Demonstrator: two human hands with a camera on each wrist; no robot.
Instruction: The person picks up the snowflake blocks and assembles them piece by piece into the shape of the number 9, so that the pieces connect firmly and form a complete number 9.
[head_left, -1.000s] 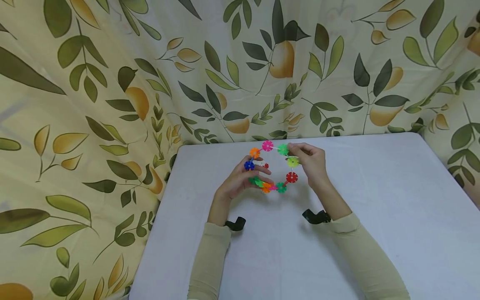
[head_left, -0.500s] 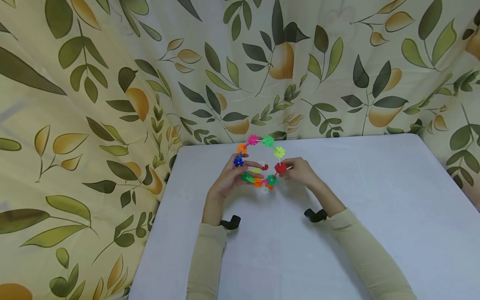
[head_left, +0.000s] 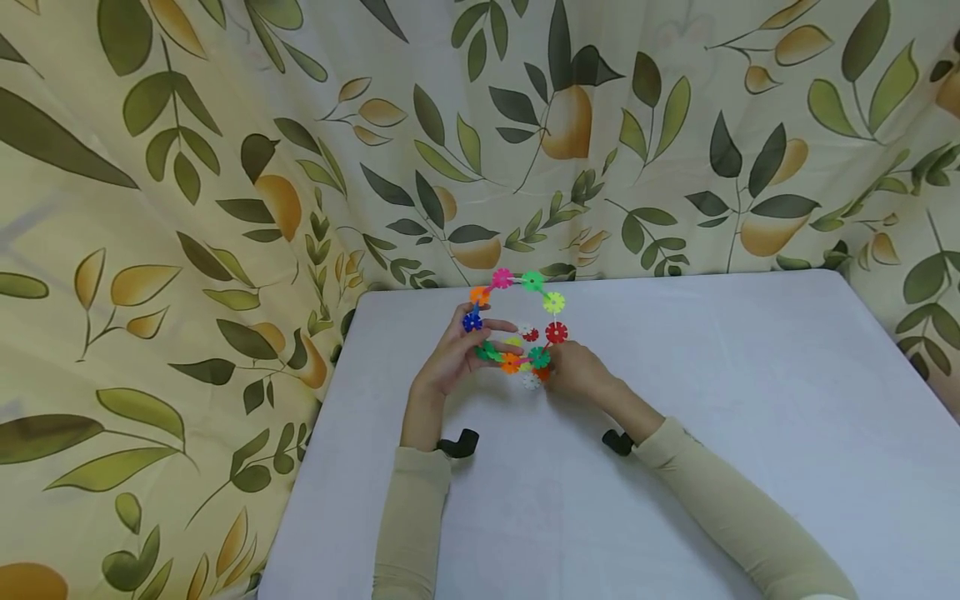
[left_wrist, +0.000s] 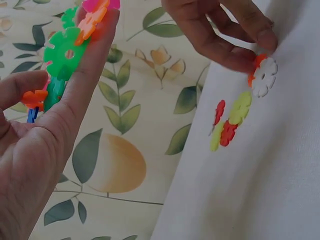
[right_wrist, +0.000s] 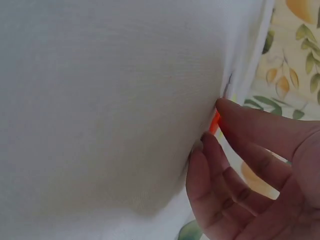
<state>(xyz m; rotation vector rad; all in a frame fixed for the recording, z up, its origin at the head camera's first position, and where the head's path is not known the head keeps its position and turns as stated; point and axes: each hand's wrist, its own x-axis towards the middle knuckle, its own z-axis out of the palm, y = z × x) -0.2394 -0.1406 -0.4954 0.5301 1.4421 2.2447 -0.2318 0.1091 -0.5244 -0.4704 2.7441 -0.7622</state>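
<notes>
Left hand steadies a ring of flower discs; right hand reaches low beside it

The left hand holds the ring at its left side, thumb against the linked discs, with two fingers reaching into the ring's opening. The ring is raised over the white-covered table, its discs joined edge to edge: pink, greens, yellow, red, orange and blue among them.

At the ring's lower right, the right hand is bent, with only a narrow gap between thumb and fingers. Its fingertips are at a loose orange disc; whether they pinch it or merely touch it cannot be told.

A white disc lies against the orange one, just below the ring in the head view. More loose pieces, a yellow disc and a red disc among them, show partly behind the ring.

The left fingers cover part of the ring's left side, and its top is cut off in the left wrist view. In the right wrist view the orange disc is just a sliver.
</notes>
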